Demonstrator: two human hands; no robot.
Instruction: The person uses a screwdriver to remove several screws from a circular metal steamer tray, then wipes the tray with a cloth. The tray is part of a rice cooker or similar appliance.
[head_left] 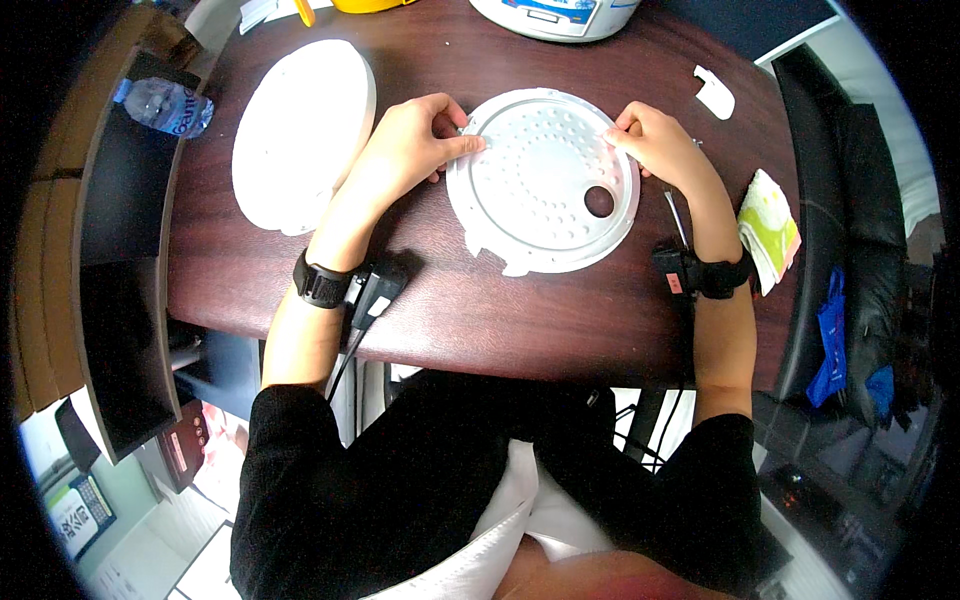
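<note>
A round, silvery metal lid plate (540, 165), with raised dimples and one round hole at its lower right, is held by its rim between my two hands. My left hand (415, 145) pinches its left edge, thumb on top and fingers curled underneath. On the opposite edge, the thumb and fingers of my right hand (655, 145) close on the rim. Small tabs stick out along the plate's near edge. To the left of my left hand lies a white oval cover (300, 140). A thin rod-like tool (676, 215) lies beside my right wrist.
At the far edge stands a white appliance (565, 22) with a blue panel, cut off by the frame. A small white plastic piece (714, 92) and a green-and-white cloth or packet (768, 232) lie at right. A water bottle (168, 107) is beyond the table's left edge.
</note>
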